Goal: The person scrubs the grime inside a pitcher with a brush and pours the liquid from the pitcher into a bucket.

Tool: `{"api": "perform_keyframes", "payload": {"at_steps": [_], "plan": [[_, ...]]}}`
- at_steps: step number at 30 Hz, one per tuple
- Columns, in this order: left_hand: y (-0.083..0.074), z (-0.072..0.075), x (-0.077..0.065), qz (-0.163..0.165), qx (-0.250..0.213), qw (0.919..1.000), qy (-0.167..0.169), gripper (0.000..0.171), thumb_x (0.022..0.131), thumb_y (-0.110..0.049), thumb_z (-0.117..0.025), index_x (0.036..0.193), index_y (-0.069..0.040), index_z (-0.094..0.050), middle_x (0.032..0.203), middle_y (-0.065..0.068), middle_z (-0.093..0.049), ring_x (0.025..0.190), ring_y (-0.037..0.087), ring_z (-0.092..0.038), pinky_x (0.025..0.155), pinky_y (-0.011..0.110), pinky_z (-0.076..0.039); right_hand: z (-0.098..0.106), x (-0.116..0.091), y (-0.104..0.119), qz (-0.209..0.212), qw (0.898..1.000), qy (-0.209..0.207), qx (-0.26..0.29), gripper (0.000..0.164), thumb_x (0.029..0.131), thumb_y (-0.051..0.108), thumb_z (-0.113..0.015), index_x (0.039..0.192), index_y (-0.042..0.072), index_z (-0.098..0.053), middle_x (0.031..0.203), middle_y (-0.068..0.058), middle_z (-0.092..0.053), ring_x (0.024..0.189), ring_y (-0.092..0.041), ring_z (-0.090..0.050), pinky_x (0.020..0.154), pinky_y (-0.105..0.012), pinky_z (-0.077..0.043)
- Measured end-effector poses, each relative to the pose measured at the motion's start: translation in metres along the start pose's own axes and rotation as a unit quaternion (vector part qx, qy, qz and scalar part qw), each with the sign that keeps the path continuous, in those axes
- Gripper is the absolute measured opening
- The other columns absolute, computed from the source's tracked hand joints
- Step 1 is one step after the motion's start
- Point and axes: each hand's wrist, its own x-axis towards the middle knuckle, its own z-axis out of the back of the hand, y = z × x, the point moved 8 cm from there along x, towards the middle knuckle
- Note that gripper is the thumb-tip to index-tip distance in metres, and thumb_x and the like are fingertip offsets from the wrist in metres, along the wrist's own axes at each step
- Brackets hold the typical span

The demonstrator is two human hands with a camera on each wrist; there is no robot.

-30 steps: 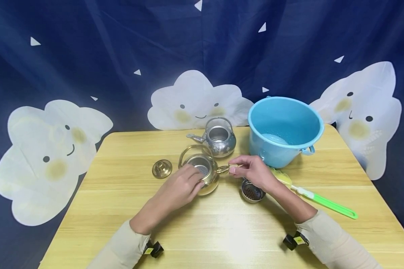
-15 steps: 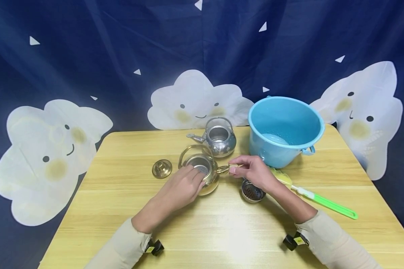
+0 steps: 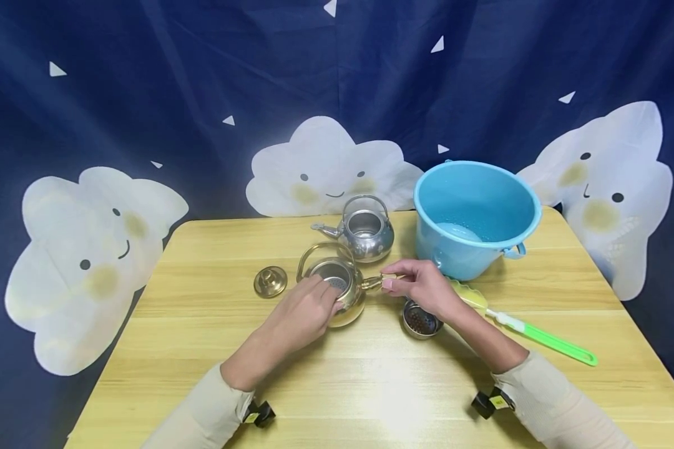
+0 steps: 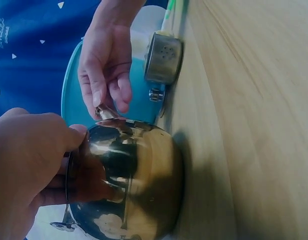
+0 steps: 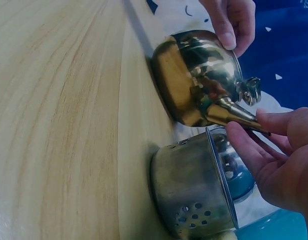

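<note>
A gold teapot [image 3: 345,315] stands lidless on the wooden table, its hoop handle raised. My left hand [image 3: 300,312] pinches the near side of its rim, thumb outside and fingers reaching into the mouth; the fingertips are hidden in the head view. At the other side my right hand [image 3: 421,287] pinches the tip of the spout [image 5: 239,115] between thumb and fingers. The gold lid [image 3: 270,282] lies to the left of the pot. Close below my right hand sits a perforated metal strainer cup [image 3: 421,320]. Behind the gold pot is a silver teapot [image 3: 369,240], also lidless.
A blue bucket [image 3: 466,262] with a little water in it stands at the back right. In front of it lies a brush with a green handle [image 3: 558,343] and a yellow head, partly behind my right arm. A blue curtain [image 3: 337,62] hangs beyond the table's back edge.
Both hands and the gold teapot stay almost still, the left hand shifting only very slightly. At the left, the cloud on the curtain has moved a little to the right.
</note>
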Motion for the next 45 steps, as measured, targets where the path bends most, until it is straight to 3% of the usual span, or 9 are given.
{"api": "perform_keyframes", "payload": {"at_steps": [10, 20, 24, 28, 31, 38, 45], "plan": [[-0.004, 0.001, -0.004, 0.007, 0.013, 0.9996, -0.024, 0.024, 0.1, -0.024, -0.067, 0.107, -0.001, -0.071, 0.092, 0.008, -0.075, 0.085, 0.018, -0.065, 0.076, 0.028, -0.057, 0.001, -0.001, -0.001, 0.006, 1.0, -0.005, -0.01, 0.031, 0.094, 0.005, -0.073, 0.122, -0.009, -0.068, 0.106, -0.027, -0.076, 0.1, -0.046, -0.075, 0.084, -0.033, -0.065], [-0.006, 0.003, -0.004, 0.021, 0.021, 0.9984, -0.049, 0.025, 0.098, -0.025, -0.069, 0.103, 0.0, -0.07, 0.09, 0.007, -0.073, 0.083, 0.018, -0.064, 0.07, 0.027, -0.055, 0.0, 0.0, 0.0, 0.0, 1.0, -0.004, 0.0, 0.036, 0.094, 0.006, -0.073, 0.125, -0.01, -0.067, 0.109, -0.028, -0.075, 0.101, -0.046, -0.075, 0.087, -0.041, -0.064], [-0.007, 0.004, -0.004, 0.026, 0.026, 0.9983, -0.046, 0.023, 0.099, -0.022, -0.068, 0.106, 0.0, -0.07, 0.091, 0.008, -0.073, 0.085, 0.019, -0.063, 0.07, 0.027, -0.055, 0.0, -0.001, 0.0, -0.004, 1.0, -0.004, -0.004, 0.036, 0.094, 0.007, -0.073, 0.126, -0.008, -0.067, 0.109, -0.027, -0.076, 0.101, -0.047, -0.075, 0.085, -0.036, -0.065], [-0.006, 0.006, -0.003, 0.027, 0.027, 0.9983, -0.043, 0.013, 0.096, -0.005, -0.062, 0.106, 0.0, -0.069, 0.09, 0.008, -0.072, 0.084, 0.019, -0.063, 0.07, 0.027, -0.054, 0.0, -0.001, 0.0, -0.005, 1.0, -0.008, -0.006, 0.035, 0.094, 0.007, -0.074, 0.125, -0.007, -0.068, 0.108, -0.026, -0.076, 0.101, -0.046, -0.075, 0.084, -0.035, -0.065], [-0.007, 0.008, -0.003, 0.022, 0.038, 0.9981, -0.044, 0.017, 0.09, 0.005, -0.059, 0.103, -0.001, -0.069, 0.087, 0.006, -0.071, 0.081, 0.019, -0.061, 0.068, 0.027, -0.052, 0.0, -0.001, 0.001, 0.0, 1.0, -0.008, -0.007, 0.035, 0.094, 0.007, -0.074, 0.125, -0.008, -0.068, 0.107, -0.025, -0.077, 0.101, -0.046, -0.075, 0.085, -0.036, -0.065], [-0.009, 0.009, -0.001, 0.0, 0.075, 0.996, -0.048, 0.013, 0.089, 0.004, -0.062, 0.098, -0.002, -0.069, 0.079, 0.004, -0.067, 0.073, 0.016, -0.053, 0.063, 0.025, -0.045, 0.0, -0.001, 0.0, 0.003, 1.0, -0.009, -0.008, 0.037, 0.094, 0.007, -0.073, 0.125, -0.01, -0.066, 0.106, -0.026, -0.077, 0.101, -0.047, -0.075, 0.083, -0.033, -0.065], [-0.007, 0.01, -0.002, 0.003, 0.066, 0.9969, -0.043, 0.011, 0.091, 0.004, -0.056, 0.093, -0.003, -0.065, 0.078, 0.004, -0.062, 0.073, 0.017, -0.049, 0.062, 0.025, -0.042, -0.001, -0.002, 0.001, 0.014, 1.0, -0.008, -0.014, 0.037, 0.095, 0.007, -0.073, 0.125, -0.012, -0.065, 0.106, -0.027, -0.076, 0.099, -0.045, -0.076, 0.084, -0.032, -0.065]]}}
